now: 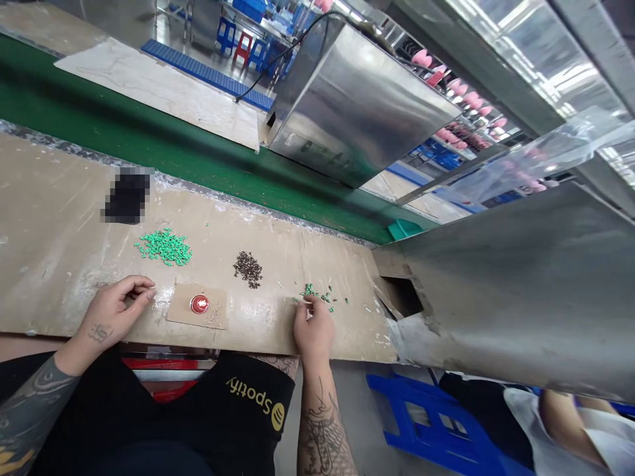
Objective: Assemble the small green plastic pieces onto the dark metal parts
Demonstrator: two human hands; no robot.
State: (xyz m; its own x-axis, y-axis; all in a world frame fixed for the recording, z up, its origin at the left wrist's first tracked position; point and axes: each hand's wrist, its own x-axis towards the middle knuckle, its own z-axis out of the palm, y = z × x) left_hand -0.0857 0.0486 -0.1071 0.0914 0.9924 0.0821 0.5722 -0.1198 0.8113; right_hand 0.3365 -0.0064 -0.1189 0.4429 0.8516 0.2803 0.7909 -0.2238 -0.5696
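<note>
Small bright-green pieces lie scattered loosely on a worn tan work board, directly above and touching the fingertips of the person's right hand. That hand is closed, with thumb and fingers pressed together in a pinch at the edge of the scatter; whatever is between them is too small to make out. The left hand is well apart from the scatter, half open with its fingers loosely curled, holding nothing and resting just beside a square of brown cardboard. On that cardboard sits a round red lid with a shiny centre. Beyond the hands, a small pile of dark brown granules lies between the scatter and a larger heap of bright-green pieces. Farther left, a dark object is blurred beyond recognition. Both forearms are tattooed, and the person's black shirt carries yellow Spotify lettering. A green conveyor belt runs along the far edge of the board, below a stainless-steel hood. At the lower right, a blue plastic stool stands on the floor near a co-worker's white sleeve.
</note>
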